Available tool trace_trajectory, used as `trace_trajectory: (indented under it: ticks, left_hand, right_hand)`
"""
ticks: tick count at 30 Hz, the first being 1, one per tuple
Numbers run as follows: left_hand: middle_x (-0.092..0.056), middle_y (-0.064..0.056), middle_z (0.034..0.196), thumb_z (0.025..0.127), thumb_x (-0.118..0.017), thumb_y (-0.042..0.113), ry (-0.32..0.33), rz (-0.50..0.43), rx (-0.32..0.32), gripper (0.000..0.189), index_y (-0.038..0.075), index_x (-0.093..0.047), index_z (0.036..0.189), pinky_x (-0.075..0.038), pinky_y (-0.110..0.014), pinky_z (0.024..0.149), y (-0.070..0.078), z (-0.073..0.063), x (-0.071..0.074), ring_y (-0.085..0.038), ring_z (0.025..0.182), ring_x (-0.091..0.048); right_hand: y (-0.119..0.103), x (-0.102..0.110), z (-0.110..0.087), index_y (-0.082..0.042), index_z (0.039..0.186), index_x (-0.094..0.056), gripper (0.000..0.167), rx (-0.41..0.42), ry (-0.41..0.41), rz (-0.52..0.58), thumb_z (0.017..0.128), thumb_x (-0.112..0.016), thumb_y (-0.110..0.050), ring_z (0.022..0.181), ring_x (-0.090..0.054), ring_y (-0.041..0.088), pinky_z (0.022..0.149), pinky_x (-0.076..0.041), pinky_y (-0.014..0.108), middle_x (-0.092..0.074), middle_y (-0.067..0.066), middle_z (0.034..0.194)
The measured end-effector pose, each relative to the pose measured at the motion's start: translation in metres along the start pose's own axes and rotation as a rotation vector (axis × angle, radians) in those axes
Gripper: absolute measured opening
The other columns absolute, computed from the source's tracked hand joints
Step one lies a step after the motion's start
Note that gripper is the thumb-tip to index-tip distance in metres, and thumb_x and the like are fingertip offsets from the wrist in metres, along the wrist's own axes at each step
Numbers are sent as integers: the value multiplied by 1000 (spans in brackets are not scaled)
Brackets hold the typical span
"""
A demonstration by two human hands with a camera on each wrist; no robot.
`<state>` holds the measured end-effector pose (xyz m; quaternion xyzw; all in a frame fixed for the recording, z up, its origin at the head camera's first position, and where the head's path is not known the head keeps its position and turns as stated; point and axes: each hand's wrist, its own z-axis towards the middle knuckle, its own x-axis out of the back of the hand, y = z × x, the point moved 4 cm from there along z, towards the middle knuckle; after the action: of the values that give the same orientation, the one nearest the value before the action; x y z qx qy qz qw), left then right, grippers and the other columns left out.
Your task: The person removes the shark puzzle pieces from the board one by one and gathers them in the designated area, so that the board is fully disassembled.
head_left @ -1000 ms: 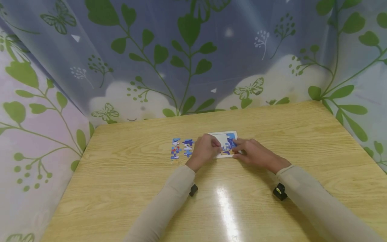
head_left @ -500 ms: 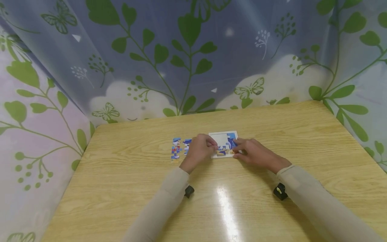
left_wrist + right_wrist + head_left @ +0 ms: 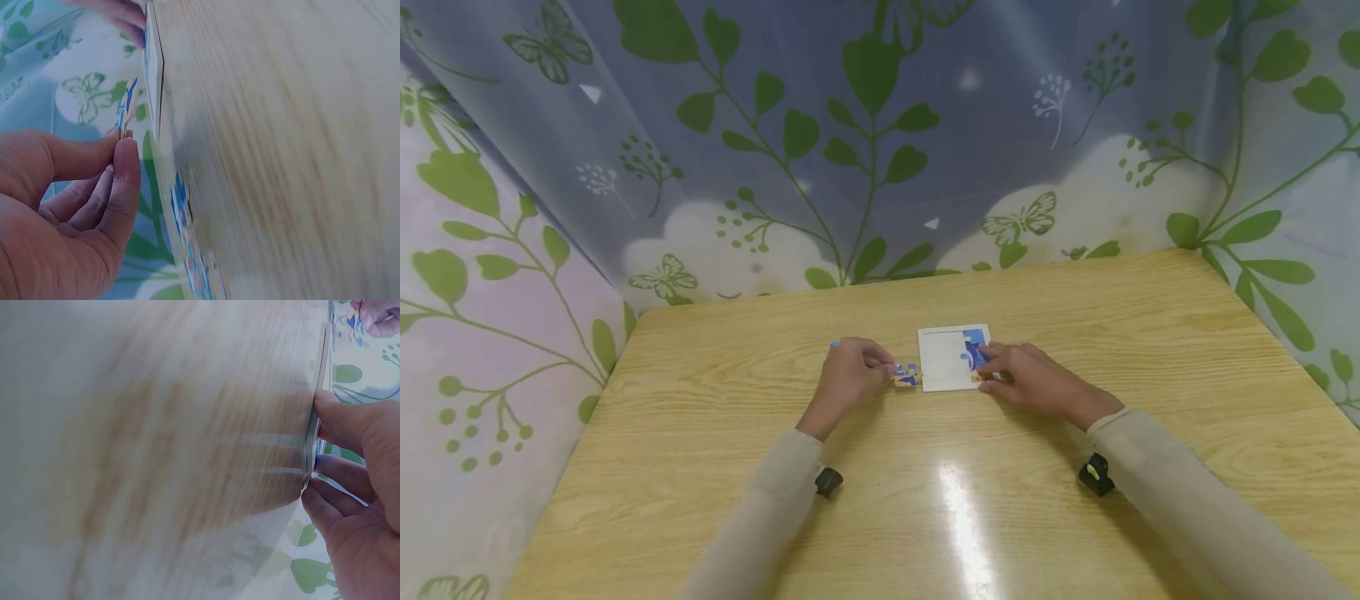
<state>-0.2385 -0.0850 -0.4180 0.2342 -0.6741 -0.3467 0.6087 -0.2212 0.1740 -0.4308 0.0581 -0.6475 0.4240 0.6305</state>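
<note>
A small joined cluster of jigsaw pieces (image 3: 906, 375), blue and yellow, is pinched between the thumb and index finger of my left hand (image 3: 850, 372). The left wrist view shows these pieces (image 3: 127, 103) held tilted above the table. Just right of them lies a white-framed puzzle tray (image 3: 942, 357). Blue ocean-coloured pieces (image 3: 973, 343) fill its right side, partly hidden by my right hand (image 3: 1028, 377). That hand rests on the tray's right edge, thumb and fingers spread along it, touching the tray (image 3: 310, 440) in the right wrist view.
Loose puzzle pieces (image 3: 195, 269) lie on the wooden table (image 3: 730, 367) below the left hand, mostly hidden by it in the head view. A leaf-patterned cloth (image 3: 880, 167) hangs behind the table and at both sides.
My left hand has moved left off the tray, carrying the joined pieces out of its lower part and over the loose pieces. The right hand and tray stay put.
</note>
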Motion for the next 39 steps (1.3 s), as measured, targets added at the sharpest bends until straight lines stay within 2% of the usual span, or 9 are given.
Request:
trace_trajectory:
  ticks: [6,10,17,23,31,35,39]
  left_hand:
    - [-73,-4,82,86,-79,8,20,12,20,5,5,-76,89,-56,-31,66,-10,-7,14,-17,75,-68]
    - [-72,-4,80,85,-80,6,30,47,6,5,4,-76,87,-55,-32,67,-17,-12,21,-17,73,-67]
    - [-71,-2,77,84,-80,7,38,80,31,4,5,-76,83,-53,-31,65,-25,-18,28,-16,71,-65]
    - [-71,-2,76,83,-82,6,38,121,17,5,6,-77,81,-52,-31,65,-29,-21,29,-15,69,-63]
    - [-76,-5,89,80,-83,4,44,180,-8,6,6,-78,78,-56,-35,74,-33,-21,27,-17,78,-69]
    - [-77,-5,92,80,-83,3,39,216,-12,7,6,-78,78,-55,-33,73,-32,-21,26,-16,76,-69]
    - [-76,-3,87,80,-83,3,41,232,-7,8,7,-77,76,-54,-32,70,-31,-22,26,-13,71,-67]
  right_hand:
    - [-1,0,0,2,108,-77,17,20,13,10,93,-73,-7,128,-51,50,103,-43,59,-59,33,131]
    - [-1,0,1,2,107,-77,17,28,21,10,93,-73,-6,127,-52,51,102,-45,59,-59,34,130]
    - [1,0,-1,2,108,-76,19,-1,10,13,93,-73,-8,129,-51,50,104,-44,58,-57,33,133]
    - [2,-1,-1,2,108,-76,18,7,13,15,93,-73,-7,128,-51,50,103,-44,58,-58,33,132]
    - [2,0,-2,1,110,-76,19,2,3,26,94,-71,-8,130,-50,50,104,-44,58,-56,33,134]
    - [3,-1,-1,0,109,-77,17,8,5,24,95,-71,-8,130,-50,50,104,-44,59,-58,33,133]
    - [3,-1,-1,1,109,-77,18,5,2,24,94,-72,-8,130,-50,49,104,-43,58,-58,32,134]
